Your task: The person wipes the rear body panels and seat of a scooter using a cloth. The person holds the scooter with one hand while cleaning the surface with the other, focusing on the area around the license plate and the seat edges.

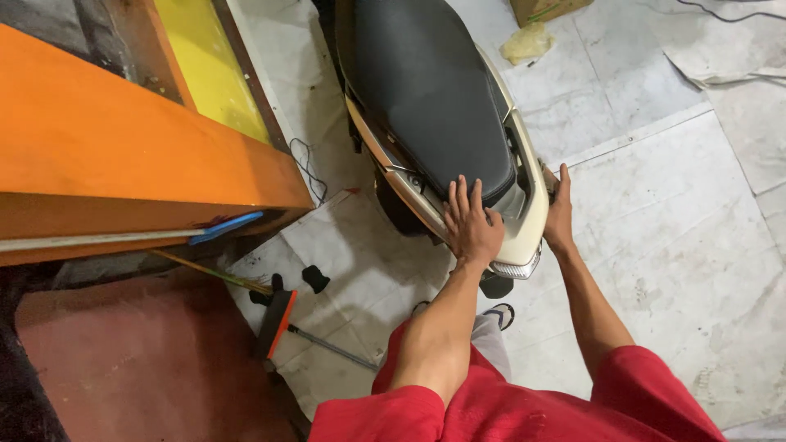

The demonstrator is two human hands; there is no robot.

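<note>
The rear of a scooter [458,123] is seen from above, parked on a pale, scuffed tiled floor [679,213] just beside an orange counter [123,139] with a yellow panel [209,65] behind it. The scooter's seat [426,90] is black and lightly textured, long and rounded, narrowing toward the tail. It is framed by a cream-coloured grab rail [530,176] that wraps round the back, with a silver trim strip along the left flank and a clear tail light [514,268] set below the rail's end.

The left hand [471,225] is laid flat on the tail — fingers spread, fingertips touching the rear edge of the seat, palm pressed on the cream bodywork. The right hand [559,209] is closed round the right side of the grab rail, thumb up along its outer edge; the fingers underneath are hidden.

Red sleeves and red clothing are seen at the lower edge, and a sandalled foot [499,313] shows under the tail. Near the counter's foot a tool with a black and orange head [277,323] on a thin metal shaft is lying on the floor, beside two small black pieces [314,278]. A crumpled yellowish rag [528,42] lies well apart, beyond the seat.
</note>
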